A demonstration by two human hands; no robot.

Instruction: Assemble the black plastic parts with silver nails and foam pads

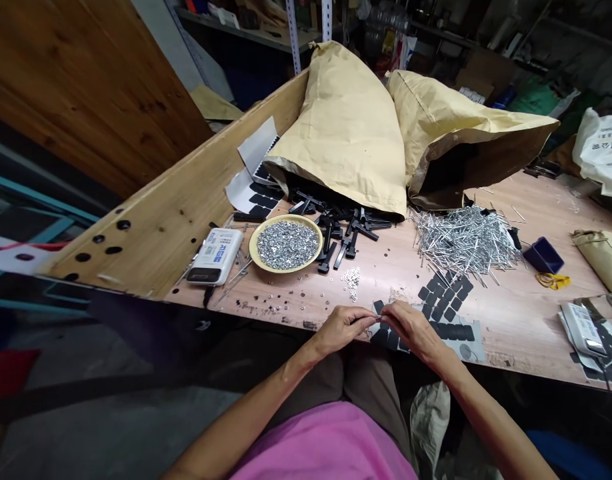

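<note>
My left hand [342, 328] and my right hand [410, 328] meet at the table's front edge, fingertips pinched together. Whatever small piece sits between them is too small and too covered to name. Below and right of the fingers lies a grey backing sheet [473, 343] with black stick-on pads [442, 308] on and beside it. Just beyond my left hand is a small scatter of little metal rings [353, 279]. Farther off, a yellow bowl [253, 252] holds many tiny shiny metal pieces. Black T-shaped parts [353, 233] are heaped behind, and thin metal rods [463, 240] form a pile to the right.
Two big paper sacks [351, 127] lie at the back, mouths towards me. A white boxy device [216, 257] stands left of the bowl, beside a wooden side board [186, 193]. On the right are a dark blue tray [543, 255], yellow bands [553, 280] and another white device [583, 329].
</note>
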